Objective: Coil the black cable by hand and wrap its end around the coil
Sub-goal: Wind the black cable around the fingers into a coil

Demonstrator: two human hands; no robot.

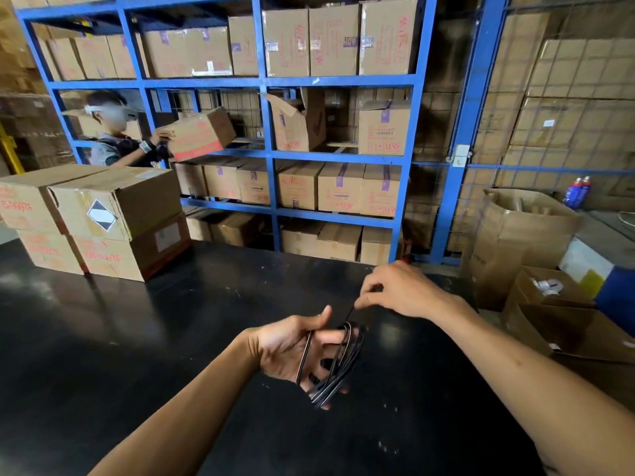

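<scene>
The black cable (343, 362) is wound in several loops around the fingers of my left hand (285, 348), which is held palm up above the black table (171, 338). From the top of the coil a short free strand rises to my right hand (402, 290). That hand pinches the strand between thumb and forefinger, a little above and to the right of the coil. The very tip of the cable is hidden inside the right hand's fingers.
Stacked cardboard boxes (103, 218) stand on the table's far left. Blue shelving (271, 149) full of boxes runs behind the table. A person (117, 132) handles a box at the left of the shelves. Open cartons (549, 297) sit on the floor to the right.
</scene>
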